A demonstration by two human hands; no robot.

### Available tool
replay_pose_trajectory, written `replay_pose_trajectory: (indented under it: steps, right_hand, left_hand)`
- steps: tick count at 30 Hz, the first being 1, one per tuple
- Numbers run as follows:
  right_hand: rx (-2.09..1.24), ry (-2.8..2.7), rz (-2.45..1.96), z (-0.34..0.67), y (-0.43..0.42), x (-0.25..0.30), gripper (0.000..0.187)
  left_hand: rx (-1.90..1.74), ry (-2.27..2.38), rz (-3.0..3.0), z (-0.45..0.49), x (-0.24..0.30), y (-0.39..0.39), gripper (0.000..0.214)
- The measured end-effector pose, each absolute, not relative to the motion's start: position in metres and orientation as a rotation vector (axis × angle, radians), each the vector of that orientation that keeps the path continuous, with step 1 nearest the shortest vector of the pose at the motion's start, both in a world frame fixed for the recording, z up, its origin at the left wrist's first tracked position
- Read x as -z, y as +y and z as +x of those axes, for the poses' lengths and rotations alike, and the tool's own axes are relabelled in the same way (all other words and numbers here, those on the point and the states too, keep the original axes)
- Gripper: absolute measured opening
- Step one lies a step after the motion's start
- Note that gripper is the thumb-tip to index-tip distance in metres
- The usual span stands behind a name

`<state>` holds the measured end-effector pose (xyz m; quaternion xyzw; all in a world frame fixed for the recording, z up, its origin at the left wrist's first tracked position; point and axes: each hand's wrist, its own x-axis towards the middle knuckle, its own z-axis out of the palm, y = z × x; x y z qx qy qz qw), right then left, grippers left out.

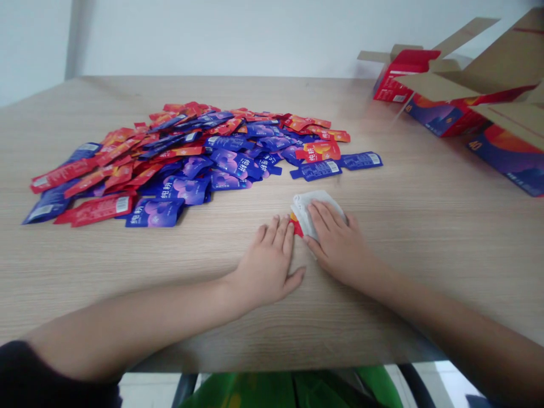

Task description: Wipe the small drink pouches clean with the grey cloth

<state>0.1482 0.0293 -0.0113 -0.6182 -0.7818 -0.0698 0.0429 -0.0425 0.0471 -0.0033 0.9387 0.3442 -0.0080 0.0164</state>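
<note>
My right hand (pixel 335 241) presses a folded white cloth (pixel 301 207) down on the table, its fingers over the top and its thumb at the near edge. A small red and orange packet (pixel 296 226) shows from under the cloth's left side; the rest of it is covered. My left hand (pixel 272 260) lies flat with fingers stretched forward, the fingertips at the packet's left end and the thumb apart. Beyond my hands spreads a heap of red packets (pixel 101 209) and blue-purple packets (pixel 154 213).
Two blue packets (pixel 361 161) lie at the heap's right end. At the right stand opened printed cartons: a red one (pixel 402 76) at the back, a blue and red one (pixel 442 116), and another (pixel 505 158) at the frame's edge. The wooden table (pixel 127 328) meets a white wall behind.
</note>
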Motion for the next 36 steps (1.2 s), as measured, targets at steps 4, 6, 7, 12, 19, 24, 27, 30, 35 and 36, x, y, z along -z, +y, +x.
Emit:
replay_pose_trajectory:
  steps: [4, 6, 7, 12, 19, 24, 27, 30, 35, 36]
  right_hand:
    - [0.149, -2.275, -2.074, 0.168, 0.041, 0.010, 0.063]
    - [0.129, -2.247, -2.097, 0.172, 0.045, 0.010, 0.063]
    - [0.136, -2.237, -2.100, 0.171, 0.046, 0.010, 0.062]
    - [0.199, -2.327, -1.954, 0.147, 0.036, 0.012, 0.059]
    - [0.172, -2.467, -1.732, 0.128, 0.024, 0.012, 0.057]
    - [0.177, -2.356, -1.935, 0.153, 0.034, 0.011, 0.060]
    - [0.158, -2.276, -2.074, 0.167, 0.040, 0.010, 0.062]
    - [0.163, -2.254, -2.105, 0.172, 0.043, 0.010, 0.062]
    - [0.242, -2.268, -2.038, 0.157, 0.038, 0.012, 0.060]
    - [0.255, -2.294, -2.005, 0.151, 0.035, 0.013, 0.060]
  left_hand:
    - [0.061, 1.074, 2.898, -0.042, 0.002, 0.047, 0.082]
    - [0.074, 1.075, 2.894, -0.042, 0.002, 0.047, 0.082]
    - [0.076, 1.074, 2.896, -0.042, 0.002, 0.047, 0.082]
    - [0.038, 1.065, 2.915, -0.042, 0.003, 0.047, 0.080]
    - [-0.004, 1.061, 2.923, -0.042, 0.001, 0.047, 0.072]
    - [0.030, 1.072, 2.909, -0.043, 0.003, 0.046, 0.081]
    - [0.051, 1.070, 2.901, -0.043, 0.002, 0.046, 0.081]
    - [0.067, 1.069, 2.896, -0.043, 0.001, 0.046, 0.081]
    - [0.056, 1.070, 2.902, -0.042, 0.001, 0.046, 0.081]
    - [0.050, 1.069, 2.905, -0.042, 0.001, 0.046, 0.080]
